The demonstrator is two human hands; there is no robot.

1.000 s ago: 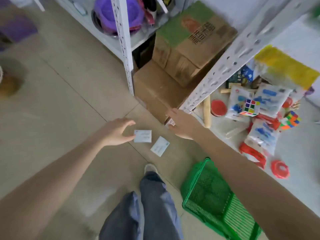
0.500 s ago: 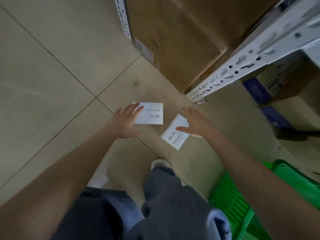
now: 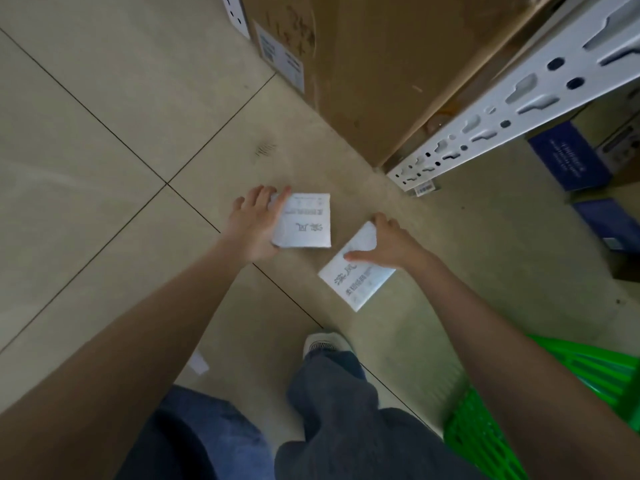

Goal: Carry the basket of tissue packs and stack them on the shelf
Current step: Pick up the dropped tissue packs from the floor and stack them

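Observation:
Two white tissue packs with grey print lie on the tiled floor in front of me. My left hand [image 3: 252, 226] grips the left pack [image 3: 306, 221] by its left edge, fingers over the top corner and thumb underneath. My right hand [image 3: 389, 242] holds the right pack [image 3: 356, 275] at its upper end, thumb across its face. The green plastic basket [image 3: 540, 417] stands on the floor at the lower right, partly behind my right forearm; its inside is not visible.
A white perforated shelf post [image 3: 512, 102] slants up to the right. A large cardboard box [image 3: 367, 64] sits behind it on the floor. Dark blue boxes [image 3: 571, 157] lie under the shelf at right. My legs and a shoe [image 3: 325, 344] are below.
I have bent down much closer to the floor. Both hands, which were reaching a second ago, now have hold of the two packs.

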